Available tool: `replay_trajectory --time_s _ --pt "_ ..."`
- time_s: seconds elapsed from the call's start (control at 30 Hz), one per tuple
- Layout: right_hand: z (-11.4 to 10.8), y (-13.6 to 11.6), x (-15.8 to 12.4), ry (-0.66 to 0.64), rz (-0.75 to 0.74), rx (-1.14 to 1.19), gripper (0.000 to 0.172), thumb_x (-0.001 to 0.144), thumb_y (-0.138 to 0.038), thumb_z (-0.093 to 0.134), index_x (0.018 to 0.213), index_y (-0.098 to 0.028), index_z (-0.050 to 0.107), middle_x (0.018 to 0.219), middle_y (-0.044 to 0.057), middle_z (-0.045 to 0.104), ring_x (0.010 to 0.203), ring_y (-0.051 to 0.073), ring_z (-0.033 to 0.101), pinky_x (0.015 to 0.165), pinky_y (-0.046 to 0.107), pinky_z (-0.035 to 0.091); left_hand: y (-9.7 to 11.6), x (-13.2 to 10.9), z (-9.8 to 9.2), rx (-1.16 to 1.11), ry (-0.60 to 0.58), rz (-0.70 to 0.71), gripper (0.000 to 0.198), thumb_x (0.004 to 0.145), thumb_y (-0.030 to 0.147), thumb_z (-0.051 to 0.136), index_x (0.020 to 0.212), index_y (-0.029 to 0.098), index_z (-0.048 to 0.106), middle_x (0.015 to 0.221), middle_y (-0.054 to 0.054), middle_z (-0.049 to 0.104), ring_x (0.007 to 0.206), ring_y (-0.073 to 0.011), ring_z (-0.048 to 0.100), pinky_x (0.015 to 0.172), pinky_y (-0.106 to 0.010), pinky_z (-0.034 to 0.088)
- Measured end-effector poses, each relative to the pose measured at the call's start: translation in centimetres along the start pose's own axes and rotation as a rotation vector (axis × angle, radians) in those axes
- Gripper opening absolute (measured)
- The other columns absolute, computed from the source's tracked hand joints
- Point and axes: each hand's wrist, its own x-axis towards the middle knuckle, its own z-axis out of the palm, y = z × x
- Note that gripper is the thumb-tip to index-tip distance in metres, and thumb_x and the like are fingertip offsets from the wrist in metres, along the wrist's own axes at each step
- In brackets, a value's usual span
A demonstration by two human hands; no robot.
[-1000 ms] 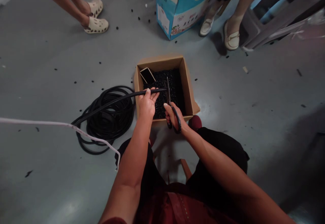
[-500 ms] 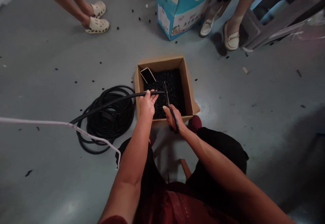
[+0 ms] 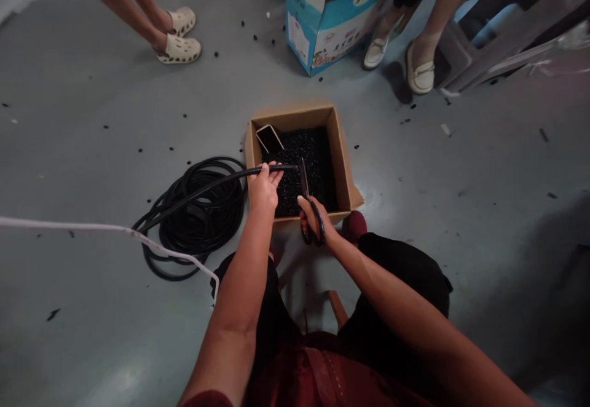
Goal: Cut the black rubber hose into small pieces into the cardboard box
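Observation:
My left hand (image 3: 263,189) grips a black corrugated conduit (image 3: 221,181) above the near left of a cardboard box. The conduit's end reaches the blades of the black-handled scissors (image 3: 310,210) held in my right hand (image 3: 314,221). The conduit trails back to a black coil (image 3: 193,210) on the floor beside the box. The open box (image 3: 290,115) is filled with small black cut pieces (image 3: 313,173). A smartphone (image 3: 270,138) lies on them in the far left corner.
A white cord (image 3: 69,224) crosses the floor at left. Black bits lie scattered on the grey floor. A co-worker's feet in clogs (image 3: 179,44) and another's in loafers (image 3: 421,72) stand beyond, beside a blue-and-white carton (image 3: 332,19). A grey rack (image 3: 502,32) stands far right.
The scissors have drawn back toward me, bringing their blades to the conduit's end. My left hand and the conduit have barely moved.

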Motion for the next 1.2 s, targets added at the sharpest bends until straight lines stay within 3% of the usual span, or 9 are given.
replay_trajectory --time_s 0.27,0.5,0.83,1.2 --pt "0.5 -1.9 -1.4 -0.022 -0.018 0.053 0.045 0.09 -0.066 0.058 0.102 -0.023 0.054 0.078 -0.002 0.063 0.064 0.012 0.06 0.055 0.023 0.049 0.9 -0.3 0.4 -0.055 -0.02 0.007 0.017 0.104 0.012 0.052 0.088 0.018 0.051 0.083 -0.005 0.074 0.108 -0.0207 0.078 0.109 -0.043 0.055" --pt "0.5 -1.9 -1.9 -0.06 -0.047 0.097 0.06 0.087 -0.073 0.058 0.119 -0.022 0.059 0.08 -0.001 0.063 0.069 0.013 0.061 0.059 0.024 0.051 0.9 -0.5 0.4 -0.056 -0.045 0.01 0.017 0.104 0.012 0.053 0.088 0.018 0.052 0.084 -0.005 0.075 0.11 -0.0215 0.078 0.108 -0.042 0.057" --pt "0.5 -2.5 -1.8 -0.049 -0.087 0.026 0.056 0.09 -0.069 0.057 0.12 -0.021 0.062 0.093 0.004 0.071 0.074 0.015 0.067 0.061 0.026 0.051 0.4 -0.7 0.4 -0.048 -0.058 0.012 0.013 0.102 0.013 0.058 0.091 0.017 0.053 0.095 -0.01 0.078 0.118 -0.0253 0.075 0.113 -0.046 0.054" --pt "0.3 -3.2 -1.6 -0.039 -0.059 0.018 0.048 0.094 -0.063 0.057 0.117 -0.021 0.062 0.092 0.003 0.07 0.073 0.014 0.068 0.066 0.027 0.052 0.2 -1.0 0.6 -0.031 -0.067 0.009 0.013 0.103 0.013 0.056 0.092 0.018 0.052 0.096 -0.009 0.077 0.116 -0.0247 0.076 0.11 -0.044 0.056"
